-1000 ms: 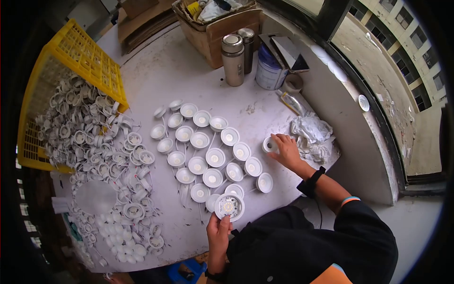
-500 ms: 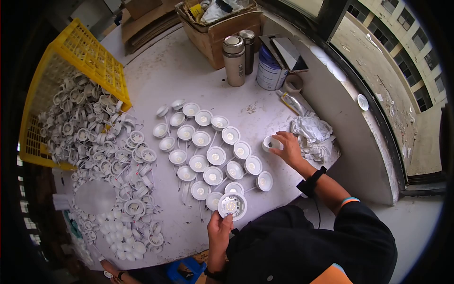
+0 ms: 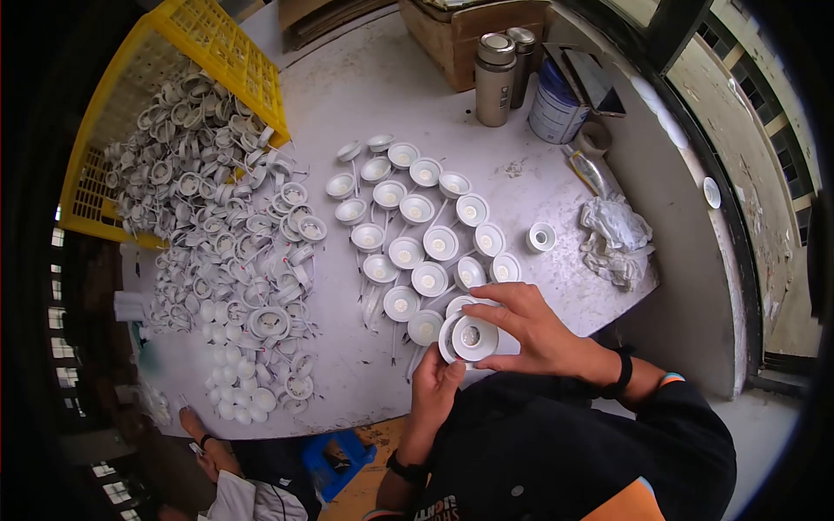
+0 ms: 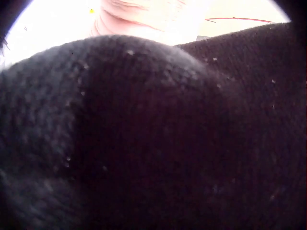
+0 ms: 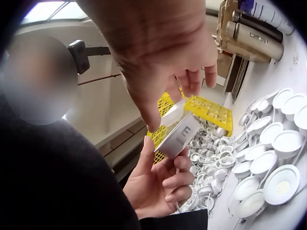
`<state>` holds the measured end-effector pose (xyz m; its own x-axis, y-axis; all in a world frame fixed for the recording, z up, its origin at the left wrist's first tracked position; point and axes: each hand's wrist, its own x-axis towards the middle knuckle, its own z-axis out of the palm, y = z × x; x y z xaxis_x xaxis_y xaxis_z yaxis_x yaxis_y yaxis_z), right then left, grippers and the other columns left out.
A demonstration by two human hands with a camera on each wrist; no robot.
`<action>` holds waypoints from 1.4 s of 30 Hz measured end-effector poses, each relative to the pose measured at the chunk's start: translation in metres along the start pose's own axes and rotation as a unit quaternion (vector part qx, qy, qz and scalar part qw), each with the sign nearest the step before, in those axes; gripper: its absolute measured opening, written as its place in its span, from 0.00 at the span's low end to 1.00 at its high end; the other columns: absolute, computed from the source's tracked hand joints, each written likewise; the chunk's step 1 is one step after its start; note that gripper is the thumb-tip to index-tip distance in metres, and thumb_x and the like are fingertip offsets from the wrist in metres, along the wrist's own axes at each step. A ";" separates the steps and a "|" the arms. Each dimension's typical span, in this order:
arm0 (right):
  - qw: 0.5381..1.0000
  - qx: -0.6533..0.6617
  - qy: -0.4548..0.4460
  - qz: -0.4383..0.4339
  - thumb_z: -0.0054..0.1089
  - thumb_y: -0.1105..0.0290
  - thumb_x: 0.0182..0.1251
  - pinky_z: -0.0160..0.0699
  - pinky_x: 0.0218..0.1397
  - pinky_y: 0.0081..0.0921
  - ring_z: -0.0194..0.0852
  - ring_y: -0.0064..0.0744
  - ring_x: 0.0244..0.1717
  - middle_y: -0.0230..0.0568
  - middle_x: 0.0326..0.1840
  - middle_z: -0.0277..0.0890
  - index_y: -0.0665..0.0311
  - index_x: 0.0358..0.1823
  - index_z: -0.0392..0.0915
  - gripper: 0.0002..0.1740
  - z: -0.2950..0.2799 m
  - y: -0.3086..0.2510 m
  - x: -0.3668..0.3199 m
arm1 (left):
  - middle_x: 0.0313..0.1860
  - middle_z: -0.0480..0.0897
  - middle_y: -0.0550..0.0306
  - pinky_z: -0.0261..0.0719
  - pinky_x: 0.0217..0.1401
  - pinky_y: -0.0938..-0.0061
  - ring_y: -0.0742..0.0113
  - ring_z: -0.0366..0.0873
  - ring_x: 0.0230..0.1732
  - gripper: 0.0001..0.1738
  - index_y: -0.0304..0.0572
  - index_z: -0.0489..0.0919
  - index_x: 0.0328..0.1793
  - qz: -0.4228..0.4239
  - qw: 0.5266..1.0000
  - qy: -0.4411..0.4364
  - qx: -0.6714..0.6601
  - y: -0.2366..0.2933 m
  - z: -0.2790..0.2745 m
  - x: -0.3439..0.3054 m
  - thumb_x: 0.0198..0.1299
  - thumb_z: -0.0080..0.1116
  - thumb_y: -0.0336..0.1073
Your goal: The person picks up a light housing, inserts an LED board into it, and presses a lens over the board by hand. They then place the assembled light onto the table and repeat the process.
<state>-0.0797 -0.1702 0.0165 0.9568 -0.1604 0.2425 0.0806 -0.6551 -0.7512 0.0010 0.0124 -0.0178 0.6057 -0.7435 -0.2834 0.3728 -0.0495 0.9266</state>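
A small white cup point(image 3: 474, 337) sits over a lamp housing point(image 3: 446, 341), the right hand point(image 3: 543, 339) pinching it between thumb and forefinger, the left hand point(image 3: 433, 393) gripping the housing below. The step looks like bringing the two together; the next move calls for aligned rims. Beyond, lamps point(image 3: 417, 208) stand on the table point(image 3: 365, 78).

I see mostly dark, fuzzy fabric point(image 4: 153, 134), rising in a rounded fold. At twelve o'clock I get creased bare skin point(image 4: 139, 17), partly washed out by glare. A thin red line point(image 4: 240, 19) runs at one o'clock; a tiny yellow spot point(image 4: 92, 10) shows near eleven.
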 end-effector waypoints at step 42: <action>0.984 0.122 0.092 0.089 0.57 0.75 0.55 0.72 0.30 0.24 0.73 0.32 0.28 0.42 0.34 0.74 0.64 0.48 0.75 0.17 0.031 -0.019 -0.005 | 0.30 0.78 0.44 0.73 0.33 0.65 0.51 0.78 0.31 0.08 0.35 0.73 0.40 0.172 0.927 0.122 0.310 0.023 0.019 0.005 0.57 0.53 0.32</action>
<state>-0.0774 -0.1337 0.0106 0.8969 -0.4021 0.1843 0.0032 -0.4108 -0.9117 -0.0004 -0.0047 0.0070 0.7828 -0.6175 0.0769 -0.3014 -0.2682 0.9150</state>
